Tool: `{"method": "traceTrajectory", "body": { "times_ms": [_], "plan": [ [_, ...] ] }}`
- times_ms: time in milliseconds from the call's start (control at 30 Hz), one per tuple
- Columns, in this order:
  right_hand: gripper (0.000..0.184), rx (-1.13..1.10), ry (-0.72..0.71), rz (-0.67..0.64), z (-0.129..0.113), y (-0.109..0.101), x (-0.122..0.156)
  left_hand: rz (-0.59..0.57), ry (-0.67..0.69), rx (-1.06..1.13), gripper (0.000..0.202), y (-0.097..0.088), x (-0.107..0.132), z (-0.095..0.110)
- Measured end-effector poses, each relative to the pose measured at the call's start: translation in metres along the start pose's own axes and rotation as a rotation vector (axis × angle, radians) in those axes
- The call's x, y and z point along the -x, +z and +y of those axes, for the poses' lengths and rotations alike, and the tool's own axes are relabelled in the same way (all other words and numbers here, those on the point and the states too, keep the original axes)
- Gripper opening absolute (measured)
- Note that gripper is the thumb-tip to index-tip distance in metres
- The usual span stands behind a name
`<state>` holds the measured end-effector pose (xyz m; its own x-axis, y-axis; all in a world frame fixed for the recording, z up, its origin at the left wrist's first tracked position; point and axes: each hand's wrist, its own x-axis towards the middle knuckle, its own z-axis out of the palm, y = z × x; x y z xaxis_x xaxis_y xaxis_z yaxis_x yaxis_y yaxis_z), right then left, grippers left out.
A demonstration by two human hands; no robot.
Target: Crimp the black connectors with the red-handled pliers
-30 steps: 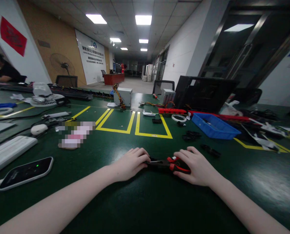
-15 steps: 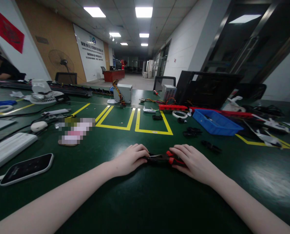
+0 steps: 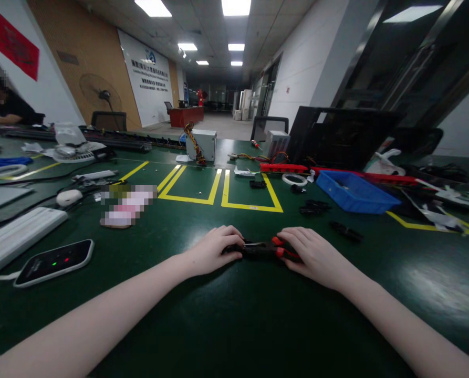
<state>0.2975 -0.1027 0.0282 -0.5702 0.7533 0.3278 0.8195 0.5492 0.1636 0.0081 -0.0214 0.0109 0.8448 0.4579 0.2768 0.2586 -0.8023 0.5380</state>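
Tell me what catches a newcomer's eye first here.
Two bare hands meet mid-table on red-handled pliers: left hand at the dark tip, right hand over the handles. Behind them, yellow tape rectangles mark the green table, with a blue tray to the right.

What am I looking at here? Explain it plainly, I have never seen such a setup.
No machine here: a person wears a camera on the head, so this single view looks forward and down over their own bare arms. The left hand and right hand both hold one pair of pliers with red handles, down on a green table. Around it lie a blue tray, a white keyboard, a dark phone-like device and yellow tape lines. Another person sits far left.
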Motion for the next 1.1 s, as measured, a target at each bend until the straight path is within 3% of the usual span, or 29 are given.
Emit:
{"method": "traceTrajectory", "body": {
  "times_ms": [200,467,767,967,1100],
  "plan": [
    [0.048,0.074,0.078,0.042,-0.003,-0.001,-0.002,0.022,-0.002,0.037,0.014,0.000,0.001,-0.001],
    [0.039,0.089,0.189,0.063,-0.004,0.000,-0.001,0.011,-0.015,0.012,0.015,-0.001,-0.001,0.000],
    [0.023,0.047,0.213,0.067,-0.002,-0.003,0.004,-0.004,-0.035,-0.004,0.015,-0.002,-0.009,0.005],
    [0.045,0.042,0.191,0.111,0.004,-0.007,0.010,-0.027,-0.024,-0.009,0.011,0.005,-0.025,0.012],
    [0.042,0.058,0.151,0.125,0.004,-0.006,0.010,-0.004,-0.032,-0.029,0.013,0.014,-0.028,0.017]
  ]
}}
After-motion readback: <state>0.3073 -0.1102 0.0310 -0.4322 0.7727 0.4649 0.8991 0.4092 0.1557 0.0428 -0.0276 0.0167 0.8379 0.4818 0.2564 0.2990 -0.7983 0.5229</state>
